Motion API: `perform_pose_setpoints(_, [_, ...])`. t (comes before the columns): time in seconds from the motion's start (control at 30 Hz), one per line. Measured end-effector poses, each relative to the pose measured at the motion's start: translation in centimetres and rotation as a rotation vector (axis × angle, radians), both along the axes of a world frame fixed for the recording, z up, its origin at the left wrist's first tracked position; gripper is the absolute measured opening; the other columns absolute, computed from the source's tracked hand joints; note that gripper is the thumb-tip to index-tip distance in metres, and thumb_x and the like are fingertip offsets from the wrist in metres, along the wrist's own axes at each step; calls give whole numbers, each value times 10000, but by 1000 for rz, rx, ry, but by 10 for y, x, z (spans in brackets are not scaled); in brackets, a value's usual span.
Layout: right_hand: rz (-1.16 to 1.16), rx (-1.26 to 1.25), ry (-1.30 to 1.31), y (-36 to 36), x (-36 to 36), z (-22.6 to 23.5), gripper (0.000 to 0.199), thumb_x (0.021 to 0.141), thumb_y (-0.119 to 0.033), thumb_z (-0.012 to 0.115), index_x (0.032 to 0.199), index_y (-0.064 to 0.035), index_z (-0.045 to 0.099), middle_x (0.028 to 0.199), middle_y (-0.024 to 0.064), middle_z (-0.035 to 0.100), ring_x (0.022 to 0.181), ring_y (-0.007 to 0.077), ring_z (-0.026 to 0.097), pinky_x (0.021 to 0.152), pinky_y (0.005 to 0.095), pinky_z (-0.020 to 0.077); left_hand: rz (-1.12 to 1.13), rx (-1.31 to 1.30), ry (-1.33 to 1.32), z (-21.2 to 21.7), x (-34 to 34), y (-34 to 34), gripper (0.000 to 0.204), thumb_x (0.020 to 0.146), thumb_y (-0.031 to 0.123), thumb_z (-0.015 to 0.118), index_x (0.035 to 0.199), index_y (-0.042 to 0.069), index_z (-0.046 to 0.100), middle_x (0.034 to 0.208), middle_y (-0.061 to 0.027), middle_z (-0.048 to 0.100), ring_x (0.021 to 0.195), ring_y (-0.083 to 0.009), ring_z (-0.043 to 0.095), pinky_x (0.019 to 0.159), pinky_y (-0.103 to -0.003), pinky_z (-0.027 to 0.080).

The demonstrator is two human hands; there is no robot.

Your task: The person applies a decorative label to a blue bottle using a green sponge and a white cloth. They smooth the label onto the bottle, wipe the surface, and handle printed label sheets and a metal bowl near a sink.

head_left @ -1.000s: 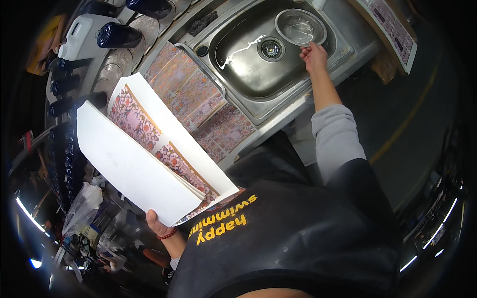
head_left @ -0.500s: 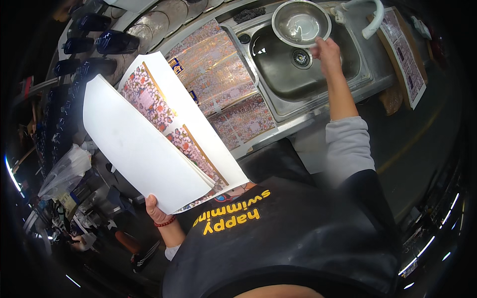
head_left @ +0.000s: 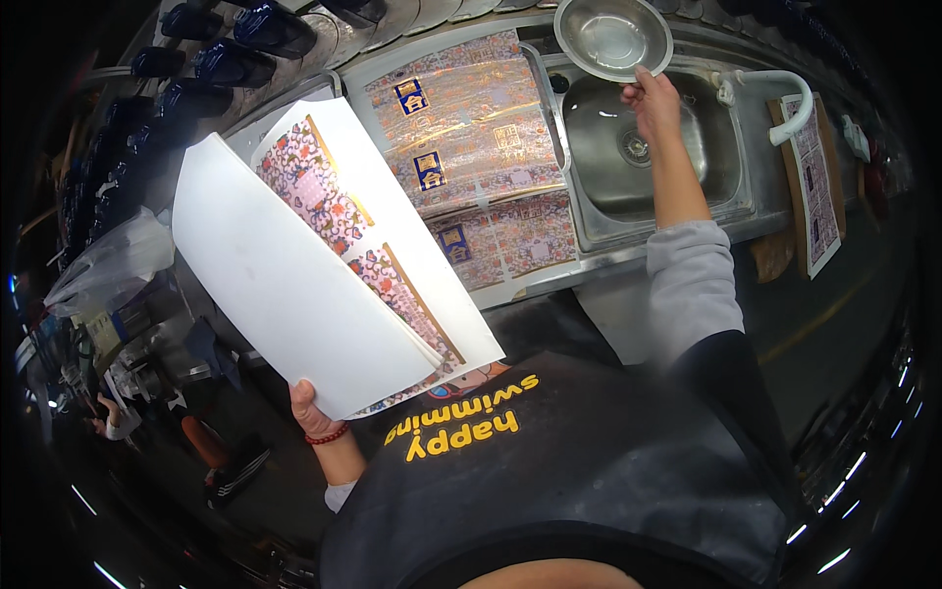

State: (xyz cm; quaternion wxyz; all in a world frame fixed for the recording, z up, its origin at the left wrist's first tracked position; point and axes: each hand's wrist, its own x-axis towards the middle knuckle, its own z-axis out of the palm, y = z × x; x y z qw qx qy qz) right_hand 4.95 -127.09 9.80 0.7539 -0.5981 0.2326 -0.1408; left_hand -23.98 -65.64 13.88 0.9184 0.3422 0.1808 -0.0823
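Observation:
My left hand (head_left: 311, 410), with a red bead bracelet at its wrist, grips the lower corner of a few large paper sheets (head_left: 285, 285). Their white backs face up; a folded-back part shows a pink floral print with gold strips. My right hand (head_left: 652, 102) pinches the near rim of a round metal bowl (head_left: 612, 41), held at the far edge of a steel sink (head_left: 599, 211). Whether the bowl holds liquid I cannot tell. Left of the sink, printed sheets (head_left: 461, 128) with blue and gold marks lie flat on the metal counter.
A white curved faucet (head_left: 791, 103) stands at the sink's right. Beyond it a printed sheet on a board (head_left: 814, 191) leans along the counter end. Several dark blue vessels (head_left: 235, 64) stand at the upper left, near a clear plastic bag (head_left: 113, 260).
My right hand has carried the bowl away from the drain, toward the sink's far edge. The view has shifted left, while the sheets in my left hand stay much the same.

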Motion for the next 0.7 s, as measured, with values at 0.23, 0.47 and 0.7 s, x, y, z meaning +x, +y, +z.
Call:
perform_pose_setpoints(0.23, [-26, -218, 22, 16, 0, -7, 180, 984, -195, 633, 949, -18, 647, 768, 59, 682, 626, 113, 616, 584, 270, 503, 20, 13, -13, -8, -2, 11, 689, 867, 181, 737, 1448, -50, 447, 1348, -193, 618, 1194, -343, 643, 1019, -468, 532])
perform_pose_setpoints(0.47, [-33, -597, 89, 30, 9, 4, 238, 986, -236, 621, 871, -29, 643, 718, 74, 675, 597, 127, 624, 586, 311, 508, -43, 4, -55, -25, 0, 33, 676, 904, 246, 698, 1455, -51, 446, 1383, -197, 603, 1242, -356, 613, 1066, -495, 496])
perform_pose_setpoints(0.7, [-26, -1614, -107, 46, 20, 12, 263, 966, -252, 598, 812, -40, 582, 813, 161, 663, 798, 383, 664, 678, 491, 527, -36, 1, -31, -28, 1, 41, 703, 875, 218, 741, 1455, -45, 445, 1369, -190, 608, 1214, -338, 630, 1039, -467, 515])
